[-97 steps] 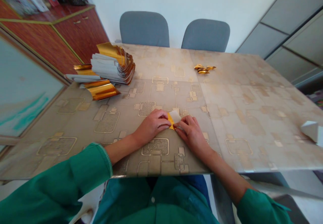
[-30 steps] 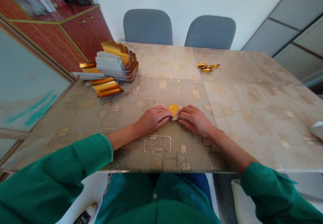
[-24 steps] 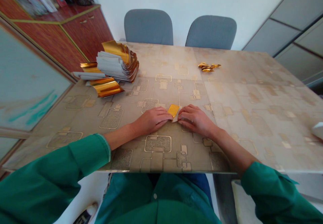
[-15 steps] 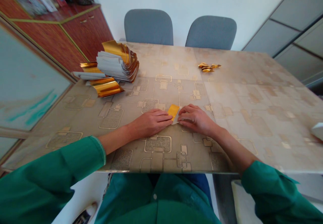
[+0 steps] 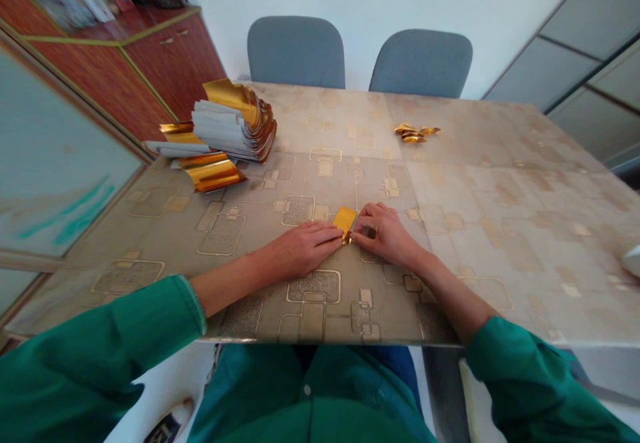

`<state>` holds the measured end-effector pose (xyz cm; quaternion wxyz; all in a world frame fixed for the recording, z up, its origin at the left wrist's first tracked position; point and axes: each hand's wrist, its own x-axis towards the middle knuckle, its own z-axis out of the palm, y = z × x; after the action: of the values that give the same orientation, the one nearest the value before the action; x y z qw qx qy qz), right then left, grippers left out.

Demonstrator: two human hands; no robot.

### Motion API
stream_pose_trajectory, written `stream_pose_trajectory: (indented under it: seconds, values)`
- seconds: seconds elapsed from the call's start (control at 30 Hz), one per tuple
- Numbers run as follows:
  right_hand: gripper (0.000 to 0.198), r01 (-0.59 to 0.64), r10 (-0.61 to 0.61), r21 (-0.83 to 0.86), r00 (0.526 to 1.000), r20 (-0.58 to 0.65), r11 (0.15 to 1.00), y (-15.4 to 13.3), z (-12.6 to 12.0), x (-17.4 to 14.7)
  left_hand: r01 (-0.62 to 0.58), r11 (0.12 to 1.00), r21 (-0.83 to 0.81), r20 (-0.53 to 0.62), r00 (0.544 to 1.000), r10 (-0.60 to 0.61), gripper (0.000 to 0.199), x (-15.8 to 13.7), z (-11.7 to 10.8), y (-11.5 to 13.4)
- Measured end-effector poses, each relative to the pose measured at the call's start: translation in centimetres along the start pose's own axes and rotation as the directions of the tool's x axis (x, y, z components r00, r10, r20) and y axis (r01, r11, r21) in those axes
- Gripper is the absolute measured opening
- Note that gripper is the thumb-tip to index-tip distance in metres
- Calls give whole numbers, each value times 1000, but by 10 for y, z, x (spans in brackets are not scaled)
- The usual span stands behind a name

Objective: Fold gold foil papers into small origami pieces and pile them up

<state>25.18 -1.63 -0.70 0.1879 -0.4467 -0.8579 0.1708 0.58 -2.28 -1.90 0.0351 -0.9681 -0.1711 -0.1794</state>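
A small folded piece of gold foil paper [image 5: 345, 218] lies on the table between my hands, its near end creased and shiny. My left hand [image 5: 315, 246] rests on the tabletop, with its fingers close together and the tips pinning the paper's left side down. The thumb is mostly hidden from sight. At the right corner, my right hand [image 5: 385, 233] pinches the paper's folded edge between thumb and forefinger, the other fingers curled.
To the left stands a thick stack of gold-and-white foil sheets [image 5: 225, 126], with a loose gold sheet [image 5: 213, 171] before it. Several small folded gold pieces [image 5: 414, 134] lie at the back right. Two grey chairs [image 5: 296, 53] stand behind the table [image 5: 465, 210].
The paper's near corner showed its white side before; now that part is folded over and shows gold. My right hand has moved slightly left, against the fold.
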Motion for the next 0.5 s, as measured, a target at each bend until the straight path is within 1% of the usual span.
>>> stream_pose_trajectory:
  seconds: [0.27,0.37,0.5]
  values:
    - [15,-18,17,-15,1000,-8,1000,1,3,0,-19,1000,-16,-22,1000,18,34,1,-3,0]
    - [15,-17,17,1,1000,-8,1000,2,3,0,2,999,-37,-20,1000,-3,33,0,-3,0]
    - [10,10,-11,53,1000,15,999,5,2,-2,29,998,-56,-3,1000,-29,34,1,-4,1]
